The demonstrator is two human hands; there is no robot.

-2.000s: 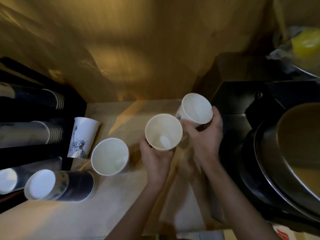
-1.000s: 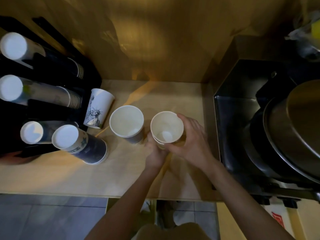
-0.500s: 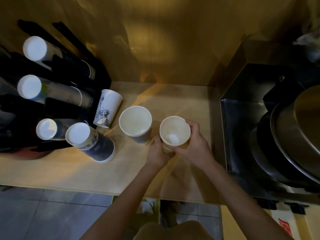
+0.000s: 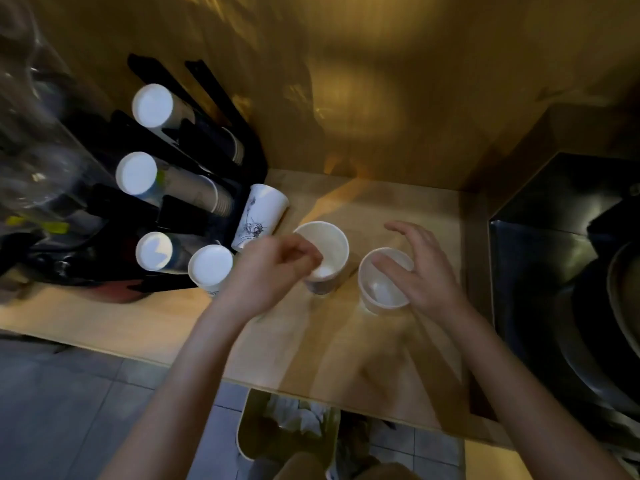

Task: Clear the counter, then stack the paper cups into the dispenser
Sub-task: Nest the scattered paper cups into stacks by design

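Hovering over two upright paper cups (image 4: 382, 282) on the counter (image 4: 145, 323): right hand (image 4: 420, 268) spread loose above one rim, left hand (image 4: 270, 271) curled, empty, probably reaching to nest them for the dispenser (image 4: 180, 188).

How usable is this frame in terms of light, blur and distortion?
Head view: dim amber light, glare patch on the back wall; left hand motion-blurred, right hand sharper; wide-angle bending tilts the cup dispenser; right-side metal pot nearly lost in shadow.
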